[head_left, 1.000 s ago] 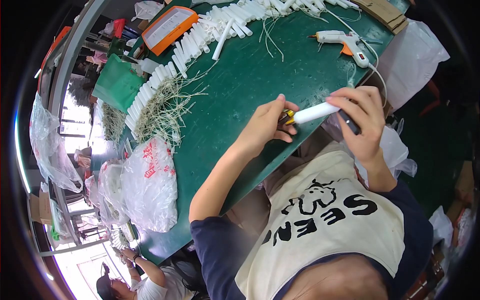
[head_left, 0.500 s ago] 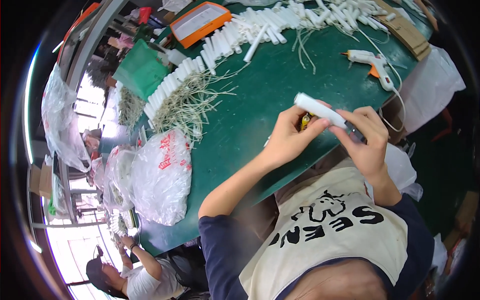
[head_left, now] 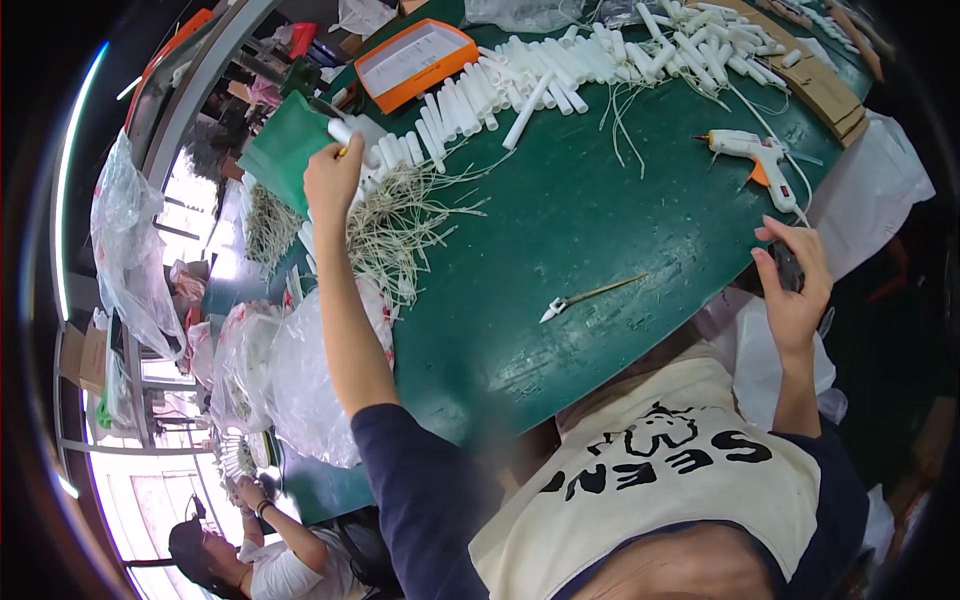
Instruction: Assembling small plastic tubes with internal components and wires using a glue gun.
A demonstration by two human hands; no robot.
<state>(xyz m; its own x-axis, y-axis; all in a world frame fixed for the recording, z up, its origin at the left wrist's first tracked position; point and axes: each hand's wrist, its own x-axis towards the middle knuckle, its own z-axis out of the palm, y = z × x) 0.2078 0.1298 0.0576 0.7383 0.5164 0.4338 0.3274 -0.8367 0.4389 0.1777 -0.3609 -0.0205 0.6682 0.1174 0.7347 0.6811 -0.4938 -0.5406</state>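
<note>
My left hand (head_left: 333, 185) is stretched far out to the left, closed around a short white tube (head_left: 345, 133) beside the green sheet. A bit of yellow (head_left: 343, 152) shows between its fingers; what it belongs to is hidden. Off the right table edge, my right hand (head_left: 805, 280) curls around a small dark object (head_left: 787, 266), its kind unclear. On the table between the hands lies a thin brown stick (head_left: 605, 289) with a white pointed tip (head_left: 553, 309). A row of white tubes (head_left: 455, 108) with pale strings (head_left: 400, 220) runs along the far left side.
A white glue gun (head_left: 745, 145) with an orange trigger lies at the right, its cord trailing. Beyond the tubes sits an orange box (head_left: 415, 68). Clear plastic bags (head_left: 310, 370) crowd the left edge. Another person (head_left: 265, 560) works at the lower left.
My left hand has carried the white tube from in front of me to the far left row. My right hand has drawn away rightward with the dark object. The stick has come into sight.
</note>
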